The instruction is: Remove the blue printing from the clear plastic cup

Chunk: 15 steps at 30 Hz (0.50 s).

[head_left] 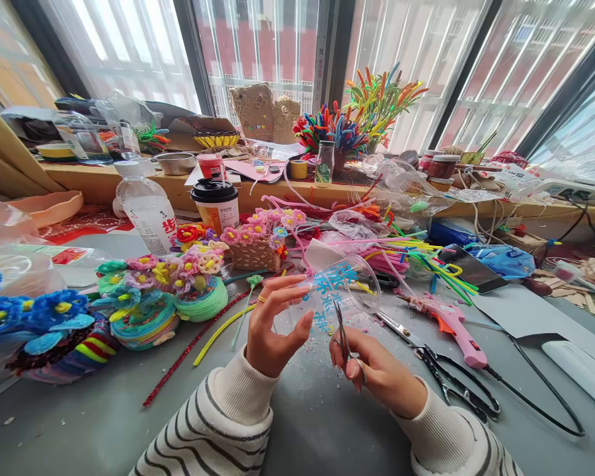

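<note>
A clear plastic cup (327,297) with blue lettering lies tilted on its side in the air, its round rim toward the right. My left hand (277,320) grips it at the left end, thumb in front and fingers behind. In my right hand (371,370) is a small pair of metal scissors (342,334), blades pointing up in front of the cup. Whether the blades touch the plastic I cannot tell. Below both hands is the grey table (322,430), sprinkled with small bits.
Large black-handled scissors (456,380) and a pink glue gun (453,327) with its cord lie at the right. Pipe-cleaner flower pots (201,297) stand at the left, near a water bottle (146,208) and a lidded drink cup (215,205). Loose pipe cleaners (426,258) are heaped behind.
</note>
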{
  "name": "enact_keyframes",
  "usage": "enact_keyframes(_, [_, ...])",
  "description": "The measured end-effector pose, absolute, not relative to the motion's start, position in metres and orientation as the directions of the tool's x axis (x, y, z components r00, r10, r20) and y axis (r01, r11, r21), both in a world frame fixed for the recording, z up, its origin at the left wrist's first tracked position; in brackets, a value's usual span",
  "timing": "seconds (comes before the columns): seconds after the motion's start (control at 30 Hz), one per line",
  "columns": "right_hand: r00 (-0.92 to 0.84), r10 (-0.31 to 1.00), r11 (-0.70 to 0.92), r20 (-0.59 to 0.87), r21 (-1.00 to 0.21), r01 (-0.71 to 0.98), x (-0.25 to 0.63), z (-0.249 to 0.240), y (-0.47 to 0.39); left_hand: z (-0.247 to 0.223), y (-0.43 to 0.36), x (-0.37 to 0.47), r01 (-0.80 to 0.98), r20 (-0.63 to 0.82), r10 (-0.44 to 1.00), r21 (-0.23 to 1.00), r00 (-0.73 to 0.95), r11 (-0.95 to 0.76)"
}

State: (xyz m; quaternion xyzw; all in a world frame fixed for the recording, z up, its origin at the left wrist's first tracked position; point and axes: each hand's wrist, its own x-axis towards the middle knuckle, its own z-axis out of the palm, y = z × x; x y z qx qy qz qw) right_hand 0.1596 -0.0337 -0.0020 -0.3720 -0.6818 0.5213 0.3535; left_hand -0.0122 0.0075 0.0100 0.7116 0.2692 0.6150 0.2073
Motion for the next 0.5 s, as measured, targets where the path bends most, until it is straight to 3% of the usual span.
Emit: enact_keyframes(0.5, [-0.496, 0.867, 0.175, 0.054, -0.963, 0.202, 0.161, 0.009, -0.038, 0.012, 0.006, -0.009, 0.208, 0.716, 0.670, 0.637, 0.195, -0.742])
